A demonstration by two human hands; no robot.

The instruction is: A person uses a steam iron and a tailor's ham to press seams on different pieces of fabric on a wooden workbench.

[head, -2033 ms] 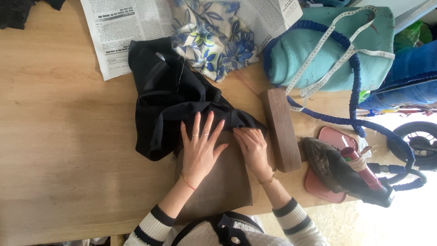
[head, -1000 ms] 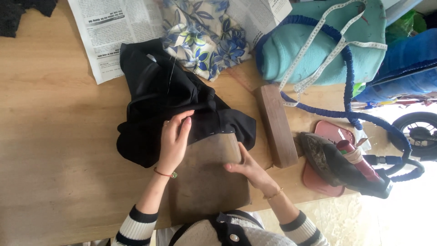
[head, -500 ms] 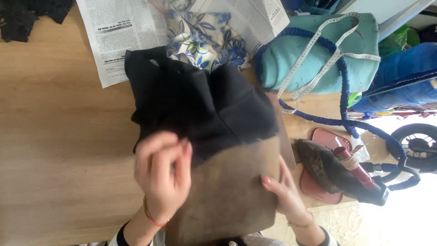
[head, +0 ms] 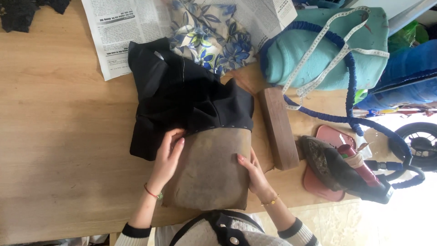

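Observation:
A brown padded pressing cushion lies on the wooden table in front of me, its far end covered by a black garment with a line of white basting stitches along the edge. My left hand rests on the cushion's left side, fingertips at the black fabric's edge. My right hand grips the cushion's right edge.
A wooden block lies right of the cushion. An old iron sits on a pink rest at the right. A teal cloth roll with a tape measure, floral fabric and newspaper lie at the back.
The cushion with the garment was lifted toward me and set back flat. My left hand moved from the black fabric to the cushion's left side; my right hand took the right edge.

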